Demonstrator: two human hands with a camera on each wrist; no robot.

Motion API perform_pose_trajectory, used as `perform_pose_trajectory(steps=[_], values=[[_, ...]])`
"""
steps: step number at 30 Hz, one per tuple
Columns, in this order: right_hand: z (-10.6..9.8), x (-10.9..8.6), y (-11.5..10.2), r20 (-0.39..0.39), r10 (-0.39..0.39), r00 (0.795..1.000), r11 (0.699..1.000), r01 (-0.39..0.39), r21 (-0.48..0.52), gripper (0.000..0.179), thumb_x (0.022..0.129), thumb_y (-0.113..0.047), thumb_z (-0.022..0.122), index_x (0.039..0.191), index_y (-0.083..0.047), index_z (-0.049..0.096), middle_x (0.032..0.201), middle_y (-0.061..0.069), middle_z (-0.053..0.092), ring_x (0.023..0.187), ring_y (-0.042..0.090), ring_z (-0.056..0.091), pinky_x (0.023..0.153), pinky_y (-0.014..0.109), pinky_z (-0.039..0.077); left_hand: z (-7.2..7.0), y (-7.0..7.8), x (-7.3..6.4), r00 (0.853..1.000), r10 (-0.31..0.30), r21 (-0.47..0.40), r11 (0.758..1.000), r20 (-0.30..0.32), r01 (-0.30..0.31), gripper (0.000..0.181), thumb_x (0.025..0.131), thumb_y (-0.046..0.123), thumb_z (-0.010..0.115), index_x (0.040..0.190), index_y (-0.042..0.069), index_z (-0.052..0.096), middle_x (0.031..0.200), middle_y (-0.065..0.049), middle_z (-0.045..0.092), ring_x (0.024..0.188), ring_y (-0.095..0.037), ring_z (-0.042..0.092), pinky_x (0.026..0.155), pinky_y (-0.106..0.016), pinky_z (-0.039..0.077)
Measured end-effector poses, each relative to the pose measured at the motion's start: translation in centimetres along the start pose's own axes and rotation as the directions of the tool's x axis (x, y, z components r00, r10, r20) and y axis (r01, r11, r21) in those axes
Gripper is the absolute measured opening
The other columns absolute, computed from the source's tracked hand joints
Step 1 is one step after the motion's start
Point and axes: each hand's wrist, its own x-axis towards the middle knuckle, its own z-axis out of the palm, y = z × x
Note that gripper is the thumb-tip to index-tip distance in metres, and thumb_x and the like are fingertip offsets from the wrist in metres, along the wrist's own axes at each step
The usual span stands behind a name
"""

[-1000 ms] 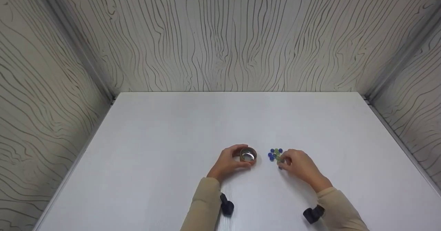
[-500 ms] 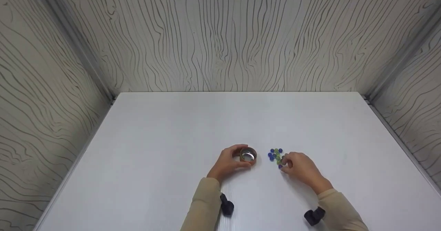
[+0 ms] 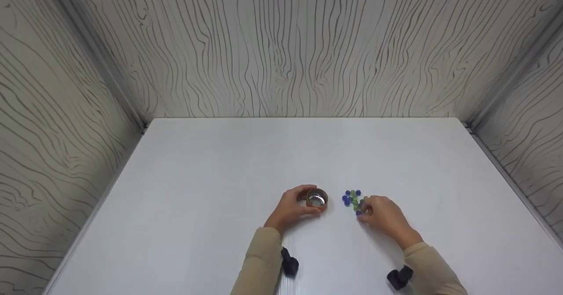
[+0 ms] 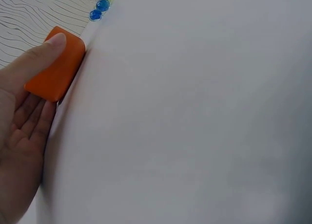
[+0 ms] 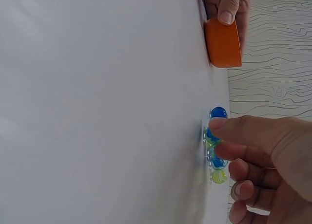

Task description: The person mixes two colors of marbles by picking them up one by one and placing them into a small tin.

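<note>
We see the left hand curled partway round the small orange cup, thumb on one side and fingers on the other, holding it upright on the white tabletop. Inside the cup we make out a shiny base and cannot plainly pick out any marble. Just to its right, apart from it, lies a tight group of blue and yellow-green marbles; we judge the handling of these to be partway, with every marble we can make out outside the cup. At the group's right side the right hand has its thumb and forefinger bent down among them, close together; we cannot tell whether one is pinched.

For room, we find open surface from the left wall to the left hand, a narrow gap between cup and marbles, then more open surface towards the right wall. The back edge lies well beyond both hands
</note>
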Motion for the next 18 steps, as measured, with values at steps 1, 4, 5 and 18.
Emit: perform_pose_trajectory(steps=[1,4,5,18], values=[[0.05,0.01,0.03,-0.007,-0.005,1.000,1.000,0.005,-0.005,0.014,0.075,-0.012,0.078,0.082,-0.001,0.071,0.074,0.005,0.062,0.068,0.015,0.051,0.060,0.027,0.042,0.00,-0.03,0.00,1.000,0.001,0.001,1.000,0.000,-0.001,0.063,0.073,0.014,0.084,0.130,0.010,0.058,0.128,-0.007,0.065,0.118,-0.023,0.062,0.108,-0.038,0.046],[0.15,-0.03,0.09,-0.024,-0.020,1.000,0.999,0.020,-0.027,0.015,0.075,-0.013,0.078,0.080,-0.002,0.071,0.075,0.005,0.063,0.069,0.016,0.053,0.061,0.030,0.044,-0.05,-0.13,-0.03,1.000,-0.010,-0.001,1.000,0.003,0.010,0.063,0.073,0.017,0.084,0.130,0.012,0.058,0.128,-0.005,0.065,0.118,-0.021,0.063,0.108,-0.037,0.047],[0.17,-0.03,0.11,-0.031,-0.027,0.999,0.999,0.026,-0.034,0.015,0.075,-0.014,0.078,0.080,-0.002,0.071,0.075,0.006,0.064,0.069,0.016,0.054,0.061,0.031,0.045,-0.06,-0.15,-0.05,1.000,-0.016,-0.004,1.000,0.005,0.016,0.063,0.073,0.018,0.084,0.130,0.013,0.058,0.128,-0.005,0.065,0.119,-0.021,0.063,0.108,-0.037,0.046],[0.35,0.11,0.15,-0.041,-0.038,0.998,0.998,0.036,-0.051,0.013,0.076,-0.013,0.078,0.081,-0.002,0.072,0.079,0.008,0.068,0.072,0.018,0.060,0.065,0.036,0.052,-0.04,-0.02,-0.19,1.000,-0.021,-0.037,0.999,0.009,0.021,0.063,0.074,0.019,0.083,0.131,0.015,0.058,0.128,-0.004,0.065,0.120,-0.020,0.062,0.110,-0.037,0.045]])
